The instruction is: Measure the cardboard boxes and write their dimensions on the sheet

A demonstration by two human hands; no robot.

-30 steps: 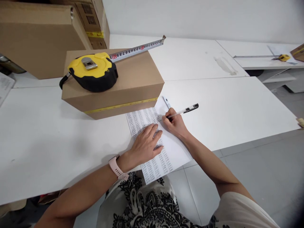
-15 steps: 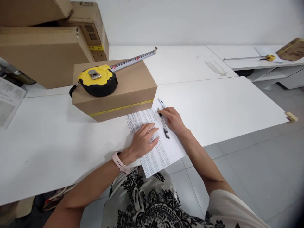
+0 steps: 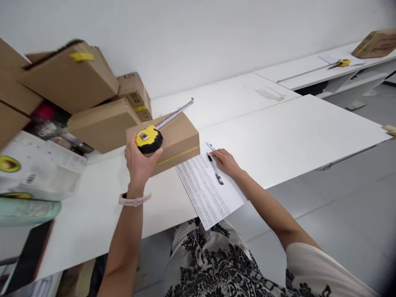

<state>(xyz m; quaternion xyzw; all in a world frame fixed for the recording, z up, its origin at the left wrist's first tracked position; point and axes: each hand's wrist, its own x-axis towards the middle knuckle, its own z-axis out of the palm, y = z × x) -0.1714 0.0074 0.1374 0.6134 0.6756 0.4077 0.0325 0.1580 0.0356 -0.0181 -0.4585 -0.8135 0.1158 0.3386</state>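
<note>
A yellow and black tape measure (image 3: 149,139) rests on top of a brown cardboard box (image 3: 181,131), its blade extended toward the box's far right. My left hand (image 3: 140,163), with a pale pink band on the wrist, curls around the tape measure's near left side, thumb in front. Part of its fingers is hidden. My right hand (image 3: 228,161) lies palm down on the right edge of a printed paper sheet (image 3: 206,194), fingers out and close to a black-capped pen (image 3: 215,169). Beyond the fingertips is a second, light-coloured pen (image 3: 210,146).
Cardboard boxes (image 3: 71,78) are stacked at the back left against the wall. An avocado-print bag (image 3: 40,165) and a mint-green rolled item (image 3: 29,211) lie at far left. Another tape measure (image 3: 343,62) and box (image 3: 375,43) sit at far right. The table's front edge runs near my body.
My left hand has moved from the sheet up and left to the tape measure on the box. My right hand stays by the pens. The view has turned left.
</note>
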